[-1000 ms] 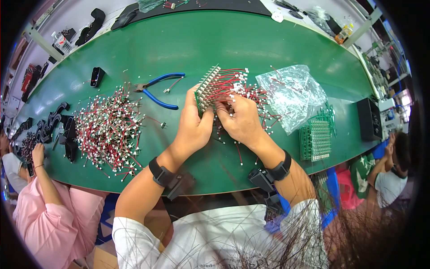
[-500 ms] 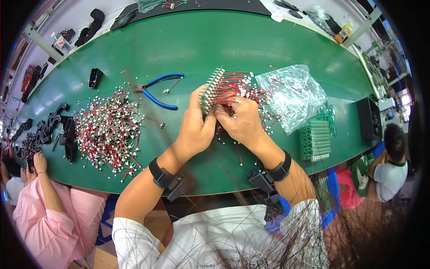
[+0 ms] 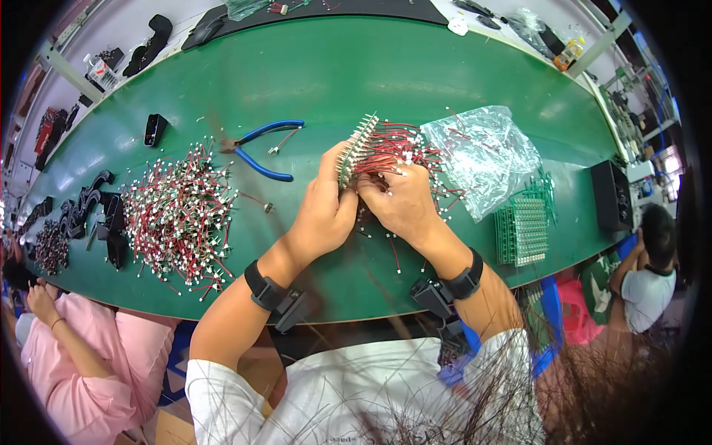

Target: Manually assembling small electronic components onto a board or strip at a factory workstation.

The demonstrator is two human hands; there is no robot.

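Note:
My left hand (image 3: 324,211) is closed on a green circuit board panel (image 3: 347,169), which it holds tilted up on edge above the table. A row of white connectors and pins runs along the panel, and a bunch of red wire leads (image 3: 397,144) with white plugs fans out to its right. My right hand (image 3: 400,199) is curled against the lower part of the panel, its thumb and fingertips pinched among the leads. What exactly sits between those fingertips is hidden. Some leads dangle or lie on the table below my right hand.
Blue-handled pliers (image 3: 263,163) lie left of my hands, beside a large heap of wire leads (image 3: 182,219). On the right are a clear plastic bag (image 3: 482,152), stacked green boards (image 3: 521,231) and a black bin (image 3: 611,196). A person in pink (image 3: 89,356) sits at the left.
The panel and my left hand have shifted slightly right, and the panel leans more to the right. My right hand stays nearly in place. The pink-clad person's hand has drawn back from the table.

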